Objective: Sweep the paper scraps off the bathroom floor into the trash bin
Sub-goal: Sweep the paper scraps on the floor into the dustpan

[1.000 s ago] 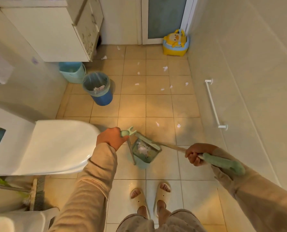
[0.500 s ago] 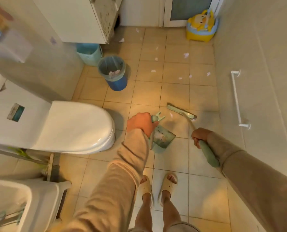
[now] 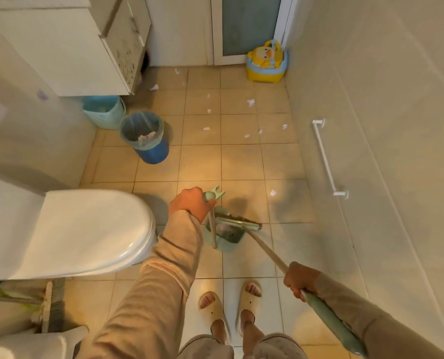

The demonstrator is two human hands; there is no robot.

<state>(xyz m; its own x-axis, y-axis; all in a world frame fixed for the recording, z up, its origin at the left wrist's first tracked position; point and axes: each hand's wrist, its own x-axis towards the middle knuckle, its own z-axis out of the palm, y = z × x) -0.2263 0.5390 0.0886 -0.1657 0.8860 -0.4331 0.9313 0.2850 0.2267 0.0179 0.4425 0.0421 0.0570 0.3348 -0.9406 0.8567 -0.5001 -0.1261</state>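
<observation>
at centre frame, left hand point(image 3: 189, 204) fingers curl round the dustpan point(image 3: 228, 240) handle; lower right, right hand point(image 3: 300, 279) grips the broom point(image 3: 265, 248) pole. paper scraps point(image 3: 250, 102) lie across the upper floor point(image 3: 241, 161), trash bin point(image 3: 152, 151) upper left.

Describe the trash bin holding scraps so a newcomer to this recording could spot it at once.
Start at the white cabinet on the left wall, beyond the toilet. Two bins stand on the tiles just below its front corner. The trash bin is the round dark-blue one nearer the open floor, lined with a clear bag; its neighbour is pale teal.
</observation>
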